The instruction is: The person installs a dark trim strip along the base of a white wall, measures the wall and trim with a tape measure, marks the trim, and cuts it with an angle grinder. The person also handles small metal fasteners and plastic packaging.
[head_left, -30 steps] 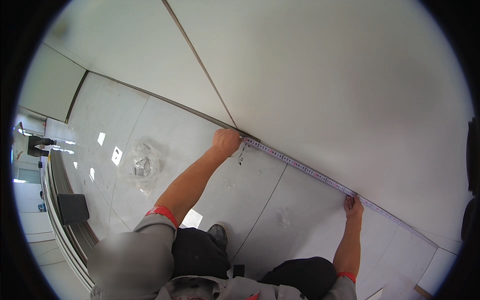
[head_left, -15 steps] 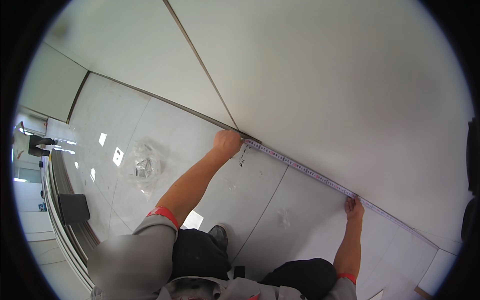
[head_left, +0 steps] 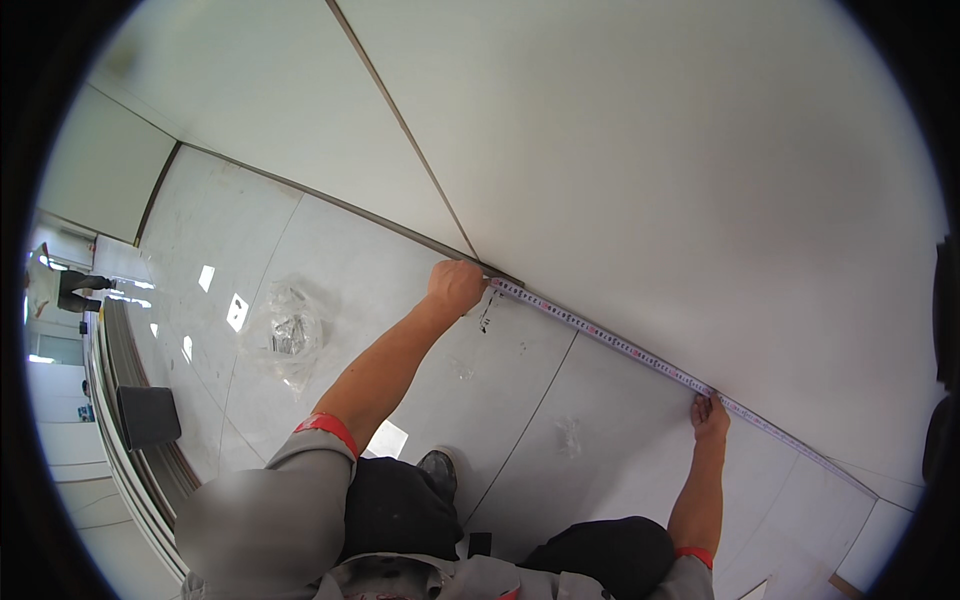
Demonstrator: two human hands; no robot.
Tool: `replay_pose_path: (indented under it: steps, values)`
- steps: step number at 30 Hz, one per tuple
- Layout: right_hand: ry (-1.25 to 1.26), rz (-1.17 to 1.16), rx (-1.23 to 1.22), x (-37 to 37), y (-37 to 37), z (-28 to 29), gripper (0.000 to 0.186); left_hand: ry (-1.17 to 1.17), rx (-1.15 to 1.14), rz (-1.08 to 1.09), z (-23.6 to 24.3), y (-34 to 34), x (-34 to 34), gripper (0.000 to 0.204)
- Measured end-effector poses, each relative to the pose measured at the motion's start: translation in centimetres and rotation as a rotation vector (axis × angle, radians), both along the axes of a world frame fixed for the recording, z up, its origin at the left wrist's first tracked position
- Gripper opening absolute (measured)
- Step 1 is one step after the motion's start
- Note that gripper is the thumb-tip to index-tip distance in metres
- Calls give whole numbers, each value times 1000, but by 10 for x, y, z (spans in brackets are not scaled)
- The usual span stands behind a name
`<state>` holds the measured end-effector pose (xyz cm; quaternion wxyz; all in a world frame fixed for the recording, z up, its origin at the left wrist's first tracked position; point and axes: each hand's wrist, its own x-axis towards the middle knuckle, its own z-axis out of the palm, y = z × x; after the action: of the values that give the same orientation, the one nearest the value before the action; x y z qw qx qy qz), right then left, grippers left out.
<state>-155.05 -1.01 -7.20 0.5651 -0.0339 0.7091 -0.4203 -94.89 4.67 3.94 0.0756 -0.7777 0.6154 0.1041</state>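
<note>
A long white tape measure blade (head_left: 620,347) with dark markings lies stretched along the foot of the pale wall panel (head_left: 700,200), slanting down to the right. My left hand (head_left: 457,286) is closed in a fist around its near-left end, just below a vertical seam strip (head_left: 405,125) in the wall. Further right, my right hand (head_left: 710,415) pinches the lower edge of the blade with bent fingers. Past that hand the blade runs on toward the far right corner; its case cannot be made out.
Glossy floor tiles (head_left: 510,395) spread under me. A clear plastic bag (head_left: 290,335) lies on them at the left, with a scrap of plastic (head_left: 568,436) between my arms. Stacked panels (head_left: 125,400) with a dark grey block (head_left: 148,417) stand far left, near another person (head_left: 75,290).
</note>
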Motion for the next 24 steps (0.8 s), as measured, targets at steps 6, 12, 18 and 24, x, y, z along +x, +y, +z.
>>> replay_pose_path:
  steps: [6,12,18,24]
  values:
    - [11,-2,-13,-4,0,1,15,20,-31,2,-4,-1,-3,34]
    - [-14,3,-31,7,5,3,16,24,-28,28,-7,6,4,33]
    - [-206,-41,-131,1,25,6,12,4,-15,-69,10,-5,6,47]
    - [-242,423,-265,70,155,62,33,114,485,-358,60,85,-6,50]
